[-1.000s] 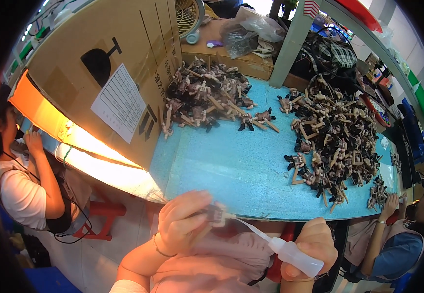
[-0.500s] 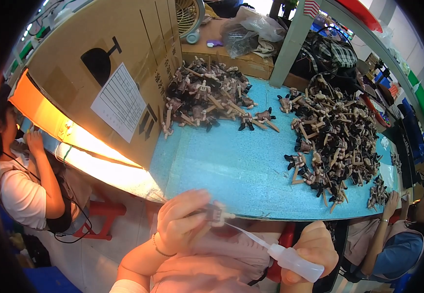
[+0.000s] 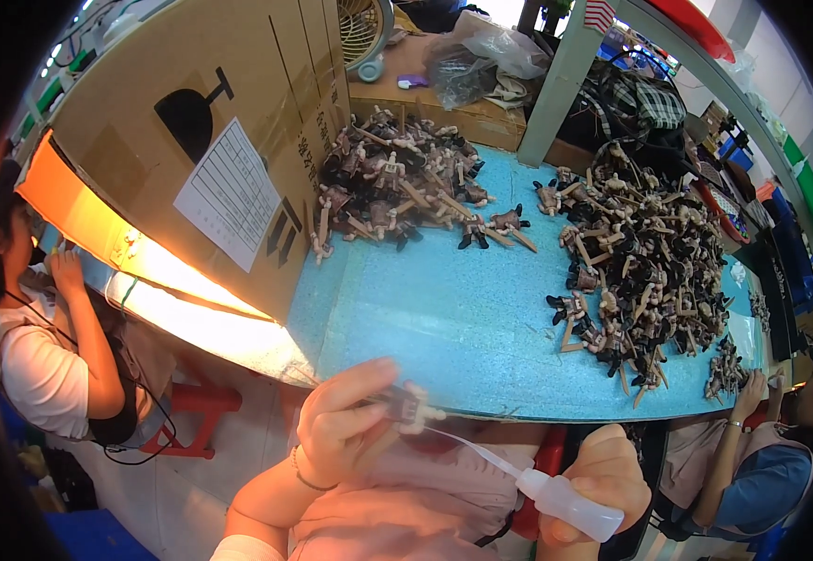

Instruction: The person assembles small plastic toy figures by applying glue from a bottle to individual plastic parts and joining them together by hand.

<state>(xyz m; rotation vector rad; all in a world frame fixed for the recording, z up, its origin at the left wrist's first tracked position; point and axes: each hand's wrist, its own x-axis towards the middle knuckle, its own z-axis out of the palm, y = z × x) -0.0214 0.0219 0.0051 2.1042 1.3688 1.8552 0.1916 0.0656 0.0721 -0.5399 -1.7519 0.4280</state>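
Near the table's front edge, my left hand (image 3: pixel 346 421) pinches a small toy figure (image 3: pixel 408 409) with a brownish body and pale limbs. My right hand (image 3: pixel 608 477) is wrapped round a translucent white squeeze bottle (image 3: pixel 570 505), lower right. Its long thin nozzle (image 3: pixel 477 449) points left and slants up, with the tip close to the figure; whether it touches I cannot tell. Beyond my hands, one pile of similar figures (image 3: pixel 397 178) lies by the carton, and a larger pile of figures (image 3: pixel 650 271) covers the right of the blue table.
A tall cardboard carton (image 3: pixel 210 65) stands at the left of the blue tabletop (image 3: pixel 425 299), beside a glowing orange lamp-lit panel (image 3: pixel 79 220). A grey post (image 3: pixel 556 103) rises at the back. Co-workers sit at left (image 3: pixel 51 355) and right (image 3: pixel 762 477). A fan (image 3: pixel 360 33) stands behind.
The figure in my left hand has tilted and shifted very slightly down and left. The bottle has barely moved; the piles are unchanged.
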